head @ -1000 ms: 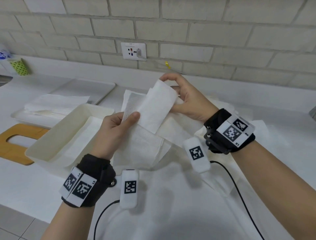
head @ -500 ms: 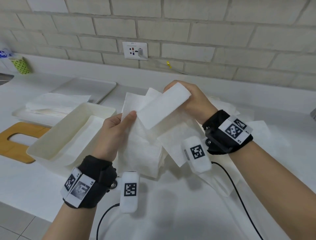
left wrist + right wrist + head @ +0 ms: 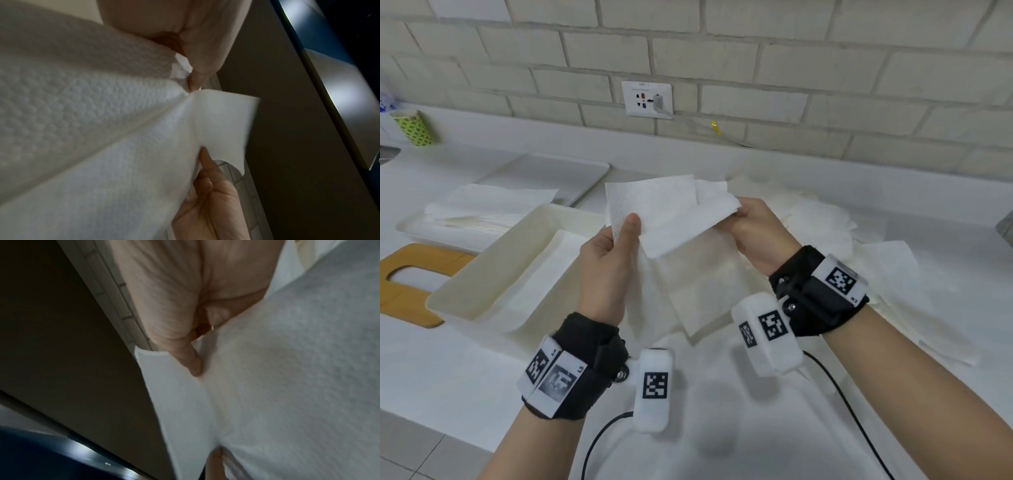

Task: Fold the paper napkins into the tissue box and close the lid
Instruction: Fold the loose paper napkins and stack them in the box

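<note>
Both hands hold a white embossed paper napkin (image 3: 671,219) in the air above the counter. My left hand (image 3: 616,240) pinches its left edge with the thumb on top. My right hand (image 3: 753,222) grips the folded strip at the right end. In the left wrist view the napkin (image 3: 92,129) fills the frame under the thumb. In the right wrist view the napkin (image 3: 267,386) is pinched under the thumb. The open cream tissue box (image 3: 482,274) sits left of the hands, with a napkin lying inside. Its wooden lid (image 3: 400,284) with an oval slot lies flat further left.
A stack of napkins (image 3: 482,209) rests on a white tray (image 3: 571,171) behind the box. More loose napkins (image 3: 842,240) lie spread on the counter at the right. A green cup (image 3: 414,126) stands at the back left. A wall socket (image 3: 647,99) is behind.
The right hand has brought the folded strip down and flatter, across the sheet toward the left hand. The left hand kept its pinch and rose slightly.
</note>
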`<state>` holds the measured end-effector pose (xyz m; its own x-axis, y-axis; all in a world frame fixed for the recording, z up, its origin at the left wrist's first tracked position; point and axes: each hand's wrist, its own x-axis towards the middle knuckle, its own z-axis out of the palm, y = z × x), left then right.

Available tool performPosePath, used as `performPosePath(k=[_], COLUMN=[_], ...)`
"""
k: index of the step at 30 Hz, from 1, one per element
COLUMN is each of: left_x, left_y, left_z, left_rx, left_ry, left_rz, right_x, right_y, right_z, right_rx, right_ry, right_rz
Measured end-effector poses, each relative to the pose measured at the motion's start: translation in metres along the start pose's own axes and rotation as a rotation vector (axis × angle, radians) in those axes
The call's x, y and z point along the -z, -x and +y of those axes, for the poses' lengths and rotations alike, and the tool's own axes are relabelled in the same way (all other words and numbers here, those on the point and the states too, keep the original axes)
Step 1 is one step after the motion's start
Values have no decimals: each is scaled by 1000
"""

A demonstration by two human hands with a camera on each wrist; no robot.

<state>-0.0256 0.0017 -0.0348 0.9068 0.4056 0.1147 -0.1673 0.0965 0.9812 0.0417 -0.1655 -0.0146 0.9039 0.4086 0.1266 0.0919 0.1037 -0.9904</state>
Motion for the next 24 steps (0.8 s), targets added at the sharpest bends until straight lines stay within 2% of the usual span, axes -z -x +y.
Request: performPosePath(k=[3,8,13,17,21,24], left_x=[1,11,24,21,17,22], left_y=[-3,-10,-25,-26,-22,-27], left_z=[-4,-3,-8,-7,-8,-9], left_rx=[3,10,73,78,82,71], left_ry=[-1,26,91,102,15,-35], left_rz=[33,123,201,195,166,235], right_x=[-3,3,8,6,2,2], right_y=[-4,-3,-2,-4,-3,-1], right_z=[2,-6,-21,-28,-30,-31], right_rx=[5,67,65,69,59,29], right_ry=[10,-71,-213,-313,-375,-406], right_rz=[100,166,48,19,-81,-97])
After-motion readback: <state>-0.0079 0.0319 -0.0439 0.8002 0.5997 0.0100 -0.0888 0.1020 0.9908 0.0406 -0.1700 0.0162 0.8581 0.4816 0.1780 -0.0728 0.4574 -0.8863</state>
